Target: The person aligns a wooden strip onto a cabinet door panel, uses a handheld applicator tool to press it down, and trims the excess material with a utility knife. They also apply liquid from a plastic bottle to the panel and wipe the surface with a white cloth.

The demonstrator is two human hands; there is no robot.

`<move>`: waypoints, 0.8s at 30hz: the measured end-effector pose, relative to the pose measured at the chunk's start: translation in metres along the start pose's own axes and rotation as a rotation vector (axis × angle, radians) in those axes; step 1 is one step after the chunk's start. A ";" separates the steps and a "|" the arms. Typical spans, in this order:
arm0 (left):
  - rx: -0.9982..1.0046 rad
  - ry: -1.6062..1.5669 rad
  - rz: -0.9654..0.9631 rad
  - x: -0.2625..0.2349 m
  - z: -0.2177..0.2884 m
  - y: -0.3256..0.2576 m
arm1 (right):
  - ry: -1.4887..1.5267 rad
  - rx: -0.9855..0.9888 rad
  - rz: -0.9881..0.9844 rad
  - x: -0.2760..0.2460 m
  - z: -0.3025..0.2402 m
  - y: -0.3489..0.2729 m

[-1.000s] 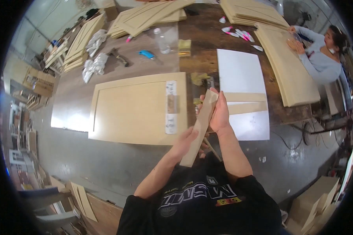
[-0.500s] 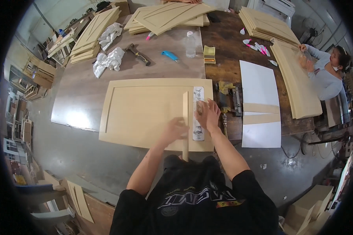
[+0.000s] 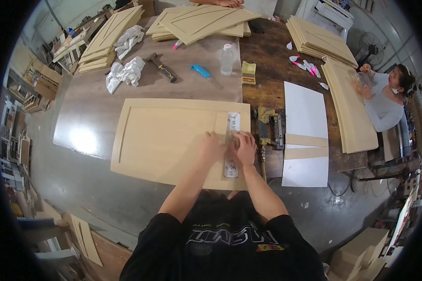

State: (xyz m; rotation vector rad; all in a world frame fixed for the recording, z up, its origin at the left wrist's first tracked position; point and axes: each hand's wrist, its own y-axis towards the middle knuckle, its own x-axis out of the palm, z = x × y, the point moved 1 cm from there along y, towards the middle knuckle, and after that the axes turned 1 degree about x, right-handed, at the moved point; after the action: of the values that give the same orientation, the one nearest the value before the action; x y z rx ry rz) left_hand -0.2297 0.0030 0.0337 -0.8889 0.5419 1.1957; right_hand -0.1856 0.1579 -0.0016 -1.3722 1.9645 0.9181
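Observation:
A pale wooden panel (image 3: 169, 136) with a raised border lies flat on the table in front of me. Across its right part rests a narrow white spacer plate (image 3: 230, 167) with dark handwriting. My right hand (image 3: 244, 151) grips the plate's middle, fingers bent over its right side and thumb toward the left. Just left of the plate, my left hand (image 3: 212, 149) is low over the panel, its fingers bent and partly hidden by the hand itself. A thin wooden strip (image 3: 220, 122) shows along the plate's left side; the hands cover part of it.
Beyond the panel lie a hammer (image 3: 161, 68), a blue cutter (image 3: 200, 71), a clear bottle (image 3: 227, 60) and crumpled white cloth (image 3: 125, 75). At right are a clamp-like tool (image 3: 277, 130), a white board (image 3: 306, 173) and stacked panels (image 3: 349, 110). A co-worker (image 3: 384, 103) stands beyond them.
The wooden strip, which stuck out over the panel's near edge, now lies within the panel beside the plate. Both hands stay close to the plate. My view has shifted slightly.

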 end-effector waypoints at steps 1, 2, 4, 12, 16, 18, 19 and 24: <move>-0.003 -0.019 0.022 0.003 0.000 0.000 | 0.021 -0.016 -0.014 -0.002 0.002 0.001; -0.007 -0.037 0.044 0.005 0.001 0.001 | 0.023 -0.010 -0.010 -0.001 0.003 0.003; -0.020 -0.040 0.064 0.003 0.004 -0.005 | 0.002 0.001 0.000 0.002 0.003 0.002; -0.011 0.017 0.086 0.006 0.012 -0.003 | -0.018 -0.033 0.012 0.009 0.013 -0.004; -0.016 -0.016 0.127 0.010 0.012 -0.007 | -0.032 -0.014 -0.027 0.010 0.011 -0.007; -0.044 -0.022 0.113 0.012 0.013 -0.007 | -0.037 0.005 -0.068 0.004 0.005 -0.003; 0.021 0.016 0.174 0.015 0.012 -0.007 | -0.045 0.009 -0.070 0.002 0.005 -0.001; 0.155 -0.075 0.217 0.029 -0.004 -0.014 | -0.045 0.023 -0.092 -0.005 -0.001 0.002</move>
State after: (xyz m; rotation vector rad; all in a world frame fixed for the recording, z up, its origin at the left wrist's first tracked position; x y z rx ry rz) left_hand -0.2069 0.0147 0.0137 -0.6630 0.6732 1.3584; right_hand -0.1862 0.1602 0.0037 -1.4045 1.8570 0.8740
